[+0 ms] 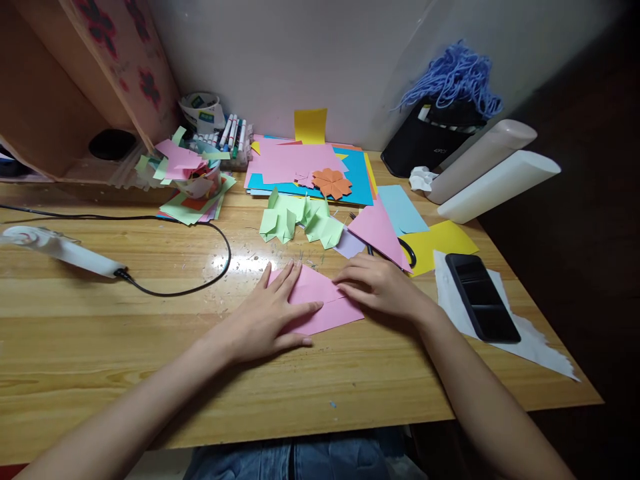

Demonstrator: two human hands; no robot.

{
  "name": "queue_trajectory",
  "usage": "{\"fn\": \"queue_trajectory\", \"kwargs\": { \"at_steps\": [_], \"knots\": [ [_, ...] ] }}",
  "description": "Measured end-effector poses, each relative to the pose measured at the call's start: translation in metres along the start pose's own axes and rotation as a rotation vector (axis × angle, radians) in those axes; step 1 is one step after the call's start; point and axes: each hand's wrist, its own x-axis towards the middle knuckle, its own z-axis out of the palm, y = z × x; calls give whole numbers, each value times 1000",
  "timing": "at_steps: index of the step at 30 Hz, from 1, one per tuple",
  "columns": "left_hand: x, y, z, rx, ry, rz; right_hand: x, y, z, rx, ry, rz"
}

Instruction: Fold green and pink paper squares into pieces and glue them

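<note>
A folded sheet of pink paper [325, 323] lies flat on the wooden table [210, 393] in front of me, with a crease or folded edge running across it. My left hand [273, 310] presses on its left part, fingers spread. At the paper's right side, my right hand [377, 283] has its fingers bent together at the edge; whether they pinch the paper is partly hidden. Just beyond lie light green folded paper pieces [300, 220]. A pink paper triangle [380, 230] rests over scissors [407, 253] with black handles.
Coloured sheets [295, 160] with an orange paper flower [333, 183] lie at the back. A cup of paper scraps [200, 180], markers [235, 137] and a corded white device [65, 253] are on the left. A phone [483, 297], white bottle [500, 183] and black bag [425, 143] occupy the right.
</note>
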Motion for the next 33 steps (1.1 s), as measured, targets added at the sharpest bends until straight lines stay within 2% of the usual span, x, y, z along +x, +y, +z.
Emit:
{"fn": "queue_trajectory", "kwargs": {
  "at_steps": [4, 6, 11, 16, 26, 31, 33],
  "knots": [
    [-2, -2, -2, -24, -4, 3, 8, -8, 15, 124, 25, -56],
    [-1, -5, -4, -23, 35, -44, 10, -9, 19, 133, 35, -51],
    [1, -19, -7, -29, 271, -361, 9, -8, 19, 139, 11, -66],
    [2, -24, -6, -113, 317, -510, 8, -9, 18, 152, -5, -64],
    [4, -16, -1, -376, 420, -583, 9, -11, 20, 271, -17, -78],
    [5, -10, -2, -469, 504, -596, 10, -14, 22, 227, -52, -98],
    [6, -6, -3, -478, 479, -554, 10, -15, 22, 205, -52, -99]
  ]
}}
